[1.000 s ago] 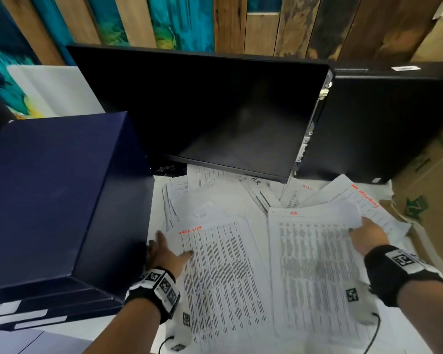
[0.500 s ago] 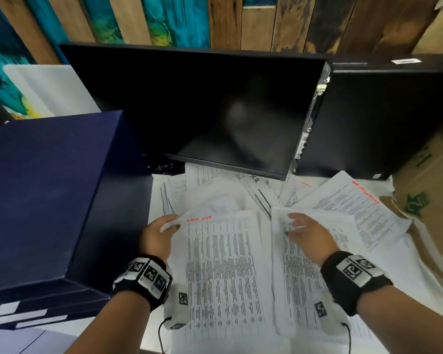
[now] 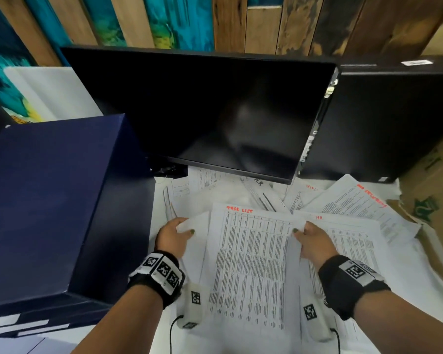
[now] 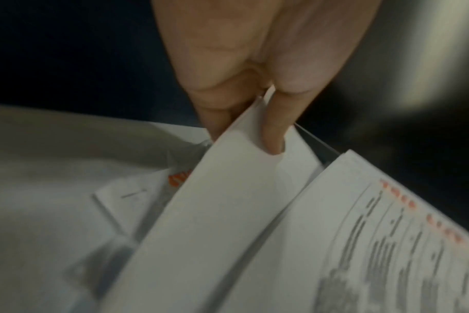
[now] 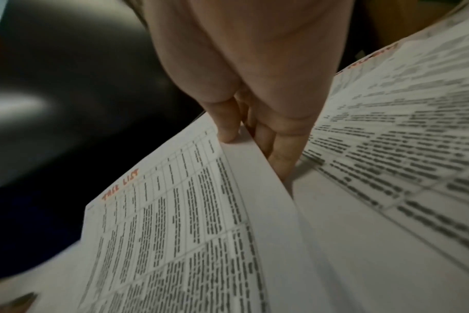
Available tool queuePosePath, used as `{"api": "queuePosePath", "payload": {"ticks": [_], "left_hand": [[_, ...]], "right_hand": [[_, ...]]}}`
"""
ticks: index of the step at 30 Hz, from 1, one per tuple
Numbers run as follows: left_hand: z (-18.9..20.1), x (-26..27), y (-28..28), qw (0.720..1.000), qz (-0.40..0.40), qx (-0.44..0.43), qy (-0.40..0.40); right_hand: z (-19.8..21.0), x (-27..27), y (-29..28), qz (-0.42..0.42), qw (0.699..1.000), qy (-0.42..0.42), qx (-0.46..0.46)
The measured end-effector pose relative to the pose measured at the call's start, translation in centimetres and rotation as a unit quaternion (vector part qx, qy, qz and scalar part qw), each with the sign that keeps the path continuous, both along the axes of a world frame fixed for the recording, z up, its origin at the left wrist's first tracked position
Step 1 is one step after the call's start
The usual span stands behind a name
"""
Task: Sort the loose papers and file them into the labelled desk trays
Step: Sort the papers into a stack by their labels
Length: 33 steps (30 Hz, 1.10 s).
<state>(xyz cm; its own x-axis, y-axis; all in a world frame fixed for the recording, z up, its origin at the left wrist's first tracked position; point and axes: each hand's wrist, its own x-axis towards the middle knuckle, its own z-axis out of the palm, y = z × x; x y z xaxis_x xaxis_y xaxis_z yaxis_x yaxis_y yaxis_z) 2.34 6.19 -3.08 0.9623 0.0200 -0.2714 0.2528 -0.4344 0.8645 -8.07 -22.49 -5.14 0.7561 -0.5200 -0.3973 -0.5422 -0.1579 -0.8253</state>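
We hold the sheet headed "Task List" [image 3: 251,264] above loose papers [image 3: 348,200] strewn on the counter [image 3: 404,297] before a dark monitor [image 3: 202,111]. Our left hand [image 3: 173,238] pinches a blank sheet [image 3: 195,226] at its left edge; our right hand [image 3: 313,242] pinches its right edge. We judge this the picking step; next we must find the matching tray, perhaps under the blue box [image 3: 49,200].

White desk [image 3: 407,290]: loose papers [image 3: 353,200] scattered, monitor [image 3: 202,111], navy box [image 3: 41,200].
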Motion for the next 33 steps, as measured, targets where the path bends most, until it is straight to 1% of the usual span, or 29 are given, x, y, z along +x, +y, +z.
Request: {"api": "queuePosePath", "payload": {"ticks": [1, 3, 5, 6, 9, 11, 13, 14, 17, 19, 20, 21, 23, 24, 25, 27, 28, 29, 31, 33], "left_hand": [[-0.4, 0.0, -0.1, 1.0, 0.008, 0.016, 0.002], [-1.1, 0.3, -0.3, 1.0, 0.022, 0.02, 0.003], [-0.9, 0.8, -0.6, 0.999, 0.032, 0.01, -0.004], [-0.4, 1.1, -0.9, 0.999, 0.029, 0.011, -0.014], [2.0, 1.9, -1.9, 0.997, 0.001, 0.055, -0.061], [3.7, 2.2, -2.6, 0.994, -0.009, 0.054, -0.099], [5.2, 2.3, -3.3, 0.992, 0.015, 0.025, -0.121], [5.9, 2.2, -3.7, 0.99, 0.026, 0.009, -0.136], [7.9, 1.7, -5.1, 0.986, 0.029, -0.04, -0.16], [9.2, 1.2, -6.0, 0.98, 0.033, -0.081, -0.178], [9.9, 1.0, -6.5, 0.976, 0.034, -0.102, -0.191], [10.6, 0.8, -6.9, 0.971, 0.034, -0.115, -0.207], [12.3, 0.4, -7.6, 0.96, 0.024, -0.132, -0.246], [13.3, 0.1, -7.9, 0.951, 0.013, -0.147, -0.27], [14.4, -0.2, -8.2, 0.94, -0.001, -0.168, -0.297], [16.3, -1.1, -8.5, 0.914, -0.039, -0.216, -0.341], [17.1, -1.6, -8.5, 0.902, -0.069, -0.239, -0.354], [17.5, -2.2, -8.4, 0.892, -0.109, -0.258, -0.354], [17.6, -3.1, -8.1, 0.885, -0.21, -0.268, -0.317], [16.7, -3.9, -7.9, 0.889, -0.315, -0.208, -0.258]], "right_hand": [[0.0, 0.0, -0.5, -0.004, 1.0, 0.015, -0.013], [0.3, -0.1, -1.5, -0.023, 0.998, 0.045, -0.049], [0.7, -0.3, -2.7, -0.048, 0.993, 0.072, -0.078], [1.0, -0.5, -3.3, -0.052, 0.99, 0.086, -0.096], [1.4, -1.1, -5.8, -0.072, 0.979, 0.142, -0.128], [1.5, -1.8, -7.2, -0.077, 0.97, 0.18, -0.144], [1.6, -2.3, -8.8, -0.113, 0.964, 0.176, -0.167], [1.8, -2.5, -9.4, -0.137, 0.963, 0.167, -0.162], [2.4, -3.0, -10.2, -0.176, 0.956, 0.14, -0.188], [3.0, -2.9, -9.2, -0.138, 0.956, 0.129, -0.223], [3.2, -2.5, -8.5, -0.117, 0.961, 0.105, -0.228], [3.2, -2.1, -7.8, -0.101, 0.968, 0.073, -0.219], [3.3, -1.3, -6.3, -0.065, 0.983, 0.022, -0.171], [3.4, -0.9, -5.5, -0.052, 0.991, 0.004, -0.121], [3.7, -0.6, -4.7, -0.045, 0.998, -0.014, -0.048], [4.5, -0.4, -3.5, -0.044, 0.993, -0.038, 0.099], [4.7, -0.4, -3.2, -0.042, 0.987, -0.045, 0.151], [4.8, -0.5, -3.1, -0.041, 0.979, -0.047, 0.194], [5.2, -1.1, -2.8, -0.033, 0.965, -0.054, 0.253], [5.9, -1.7, -2.9, -0.04, 0.952, -0.077, 0.292]]}}
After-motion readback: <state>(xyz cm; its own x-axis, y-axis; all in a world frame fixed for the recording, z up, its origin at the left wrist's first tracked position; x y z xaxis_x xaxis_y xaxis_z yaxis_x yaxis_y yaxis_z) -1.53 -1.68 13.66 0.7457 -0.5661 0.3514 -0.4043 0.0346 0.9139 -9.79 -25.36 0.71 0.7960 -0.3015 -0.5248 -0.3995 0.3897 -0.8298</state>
